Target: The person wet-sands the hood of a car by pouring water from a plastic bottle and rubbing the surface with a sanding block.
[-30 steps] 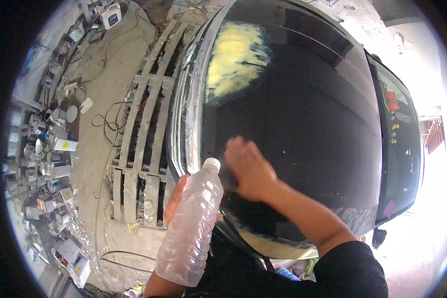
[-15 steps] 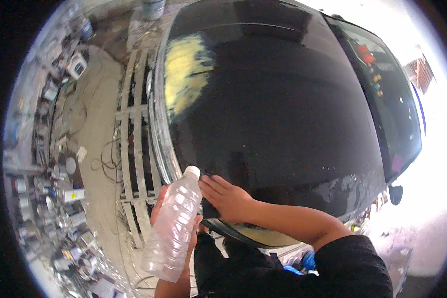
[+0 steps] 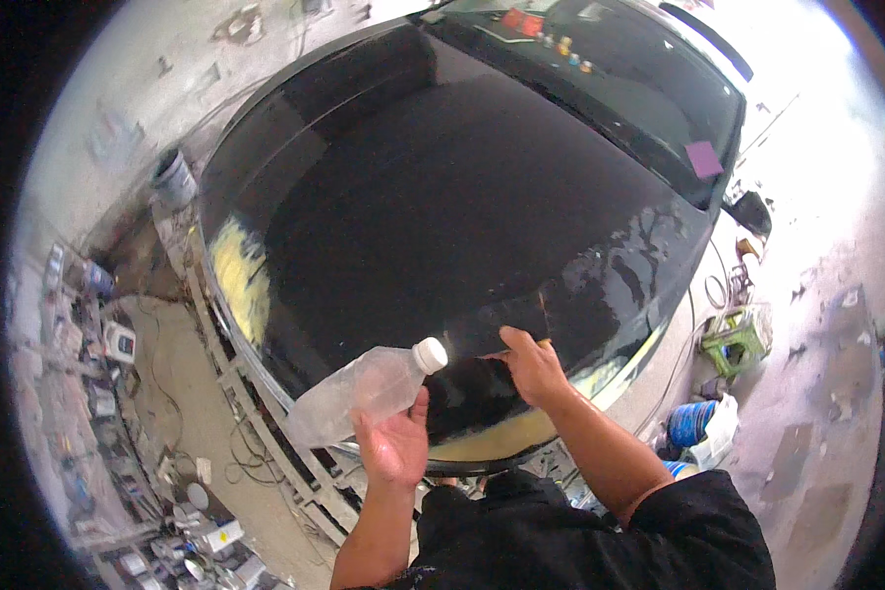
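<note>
A clear ribbed plastic bottle (image 3: pixel 344 401) with a white cap lies tilted in my left hand (image 3: pixel 395 444), whose fingers are partly hidden behind it. Beneath both hands spreads the black hood (image 3: pixel 433 206) of a car, wet and shiny near its right side. My right hand (image 3: pixel 536 372) is closed just above the hood's near part, right of the bottle cap. A thin edge shows at its fingertips, too small to name. Pale yellow patches mark the hood's left corner, a yellow patch (image 3: pixel 241 280), and its near edge, a duller patch (image 3: pixel 497 439).
Green plastic stool (image 3: pixel 736 339) and blue container (image 3: pixel 691 423) stand on the floor at right. A grey bucket (image 3: pixel 174 179) is beyond the hood's left corner. Cans and jugs crowd the lower left, near a slatted frame and loose cable. The windshield (image 3: pixel 610 74) lies at the far right.
My view has swung toward the car's right side. My right hand, flat on the hood before, has lifted and closed. The bottle has tipped from near upright to lean rightward.
</note>
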`<action>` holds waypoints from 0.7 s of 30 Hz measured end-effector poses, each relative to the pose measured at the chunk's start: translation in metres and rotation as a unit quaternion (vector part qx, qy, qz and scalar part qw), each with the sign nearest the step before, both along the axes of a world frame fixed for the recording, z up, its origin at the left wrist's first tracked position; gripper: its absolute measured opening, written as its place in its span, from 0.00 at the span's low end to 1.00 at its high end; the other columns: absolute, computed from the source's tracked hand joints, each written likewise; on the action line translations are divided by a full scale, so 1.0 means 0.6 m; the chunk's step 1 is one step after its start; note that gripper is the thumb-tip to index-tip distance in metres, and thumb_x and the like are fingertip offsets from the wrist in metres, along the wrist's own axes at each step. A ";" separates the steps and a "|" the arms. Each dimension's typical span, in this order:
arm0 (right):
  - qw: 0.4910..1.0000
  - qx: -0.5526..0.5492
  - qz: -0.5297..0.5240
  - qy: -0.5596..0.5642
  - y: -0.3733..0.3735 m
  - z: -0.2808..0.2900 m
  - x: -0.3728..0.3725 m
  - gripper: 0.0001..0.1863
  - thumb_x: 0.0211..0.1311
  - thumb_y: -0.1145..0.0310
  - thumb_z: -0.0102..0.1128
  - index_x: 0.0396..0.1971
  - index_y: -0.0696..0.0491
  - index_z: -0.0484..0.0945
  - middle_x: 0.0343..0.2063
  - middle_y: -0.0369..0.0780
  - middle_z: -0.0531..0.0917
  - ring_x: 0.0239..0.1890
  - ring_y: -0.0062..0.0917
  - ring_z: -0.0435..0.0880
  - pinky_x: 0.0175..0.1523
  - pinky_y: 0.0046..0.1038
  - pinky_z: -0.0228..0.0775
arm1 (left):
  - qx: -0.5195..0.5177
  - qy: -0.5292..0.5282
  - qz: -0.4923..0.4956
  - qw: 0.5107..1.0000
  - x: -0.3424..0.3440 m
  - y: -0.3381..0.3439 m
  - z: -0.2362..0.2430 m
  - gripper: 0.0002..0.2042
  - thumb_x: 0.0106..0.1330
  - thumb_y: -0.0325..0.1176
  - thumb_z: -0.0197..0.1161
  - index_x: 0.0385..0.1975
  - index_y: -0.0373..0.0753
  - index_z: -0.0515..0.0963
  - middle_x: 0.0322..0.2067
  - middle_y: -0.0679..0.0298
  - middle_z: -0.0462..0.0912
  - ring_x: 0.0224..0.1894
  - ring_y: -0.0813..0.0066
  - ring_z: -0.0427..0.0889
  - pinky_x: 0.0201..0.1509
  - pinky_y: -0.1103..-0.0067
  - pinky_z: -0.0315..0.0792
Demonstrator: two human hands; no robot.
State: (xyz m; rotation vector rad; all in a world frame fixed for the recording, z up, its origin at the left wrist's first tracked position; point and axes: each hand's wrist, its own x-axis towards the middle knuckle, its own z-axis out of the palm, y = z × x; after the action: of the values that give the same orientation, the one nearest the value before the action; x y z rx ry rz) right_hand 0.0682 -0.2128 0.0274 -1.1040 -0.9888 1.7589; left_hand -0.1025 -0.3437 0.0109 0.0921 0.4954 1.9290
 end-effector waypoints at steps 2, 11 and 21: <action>0.996 -0.014 -0.057 0.061 0.003 0.021 0.009 0.14 0.68 0.68 0.53 0.46 0.60 0.78 0.41 0.39 0.84 0.43 0.30 0.83 0.53 0.35 0.74 | -0.020 -0.058 -0.066 0.996 0.042 0.024 0.013 0.35 0.63 0.58 0.64 0.65 0.46 0.65 0.63 0.63 0.69 0.63 0.61 0.70 0.61 0.66 0.71; 0.995 -0.017 -0.046 0.088 -0.006 0.011 0.124 0.14 0.64 0.67 0.62 0.47 0.55 0.77 0.35 0.36 0.83 0.34 0.21 0.81 0.42 0.27 0.74 | -0.062 0.014 -0.141 0.988 0.215 0.095 0.058 0.36 0.61 0.60 0.65 0.61 0.41 0.67 0.58 0.62 0.72 0.53 0.67 0.72 0.54 0.70 0.70; 0.997 0.063 0.021 0.030 0.020 0.014 0.208 0.09 0.67 0.69 0.61 0.44 0.54 0.78 0.35 0.33 0.84 0.35 0.17 0.83 0.39 0.22 0.75 | 0.004 0.035 -0.061 0.998 0.280 0.111 0.090 0.36 0.63 0.54 0.66 0.64 0.37 0.63 0.63 0.58 0.68 0.64 0.60 0.68 0.70 0.62 0.66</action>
State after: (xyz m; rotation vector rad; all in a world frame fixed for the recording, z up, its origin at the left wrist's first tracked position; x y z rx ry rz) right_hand 0.1933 -0.2008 0.0356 -0.9524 -1.0789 1.7278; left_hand 0.0657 -0.2773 0.0649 0.1913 0.5170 1.8131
